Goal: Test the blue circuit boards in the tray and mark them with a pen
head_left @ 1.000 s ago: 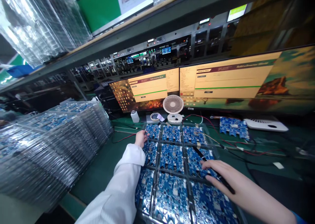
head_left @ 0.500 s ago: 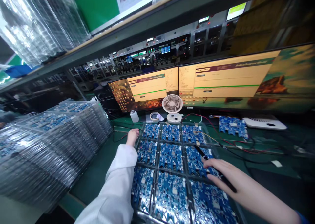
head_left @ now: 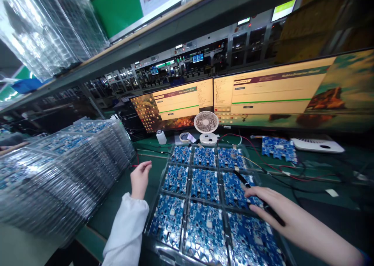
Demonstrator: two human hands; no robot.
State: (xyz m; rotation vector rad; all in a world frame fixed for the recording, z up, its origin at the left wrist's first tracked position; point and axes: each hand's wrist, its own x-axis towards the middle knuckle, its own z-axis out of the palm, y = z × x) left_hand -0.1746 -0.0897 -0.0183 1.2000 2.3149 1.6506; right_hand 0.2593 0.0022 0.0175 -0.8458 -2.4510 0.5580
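Observation:
My left hand [head_left: 140, 179], in a white sleeve, is raised left of the clear plastic tray [head_left: 187, 215]. Its fingertips are pinched together; whether anything is between them I cannot make out. My right hand [head_left: 270, 205] grips slim black tweezers [head_left: 242, 178], whose tip points up and left over the tray's right column. Several blue circuit boards [head_left: 204, 184] lie in the tray's compartments. A wire with a small connector [head_left: 236, 167] runs to the boards at the back right of the tray.
Tall stacked trays of boards [head_left: 84, 160] stand on the left; another person's arm [head_left: 13, 148] shows behind them. At the back are a small fan [head_left: 206, 122], a white bottle [head_left: 161, 137], a tape roll [head_left: 184, 137] and two monitors [head_left: 271, 88]. A separate board [head_left: 279, 149] and cables lie right.
My left hand has moved left and toward me, away from the tray's back left edge. My right hand stays nearly in place with the tweezers.

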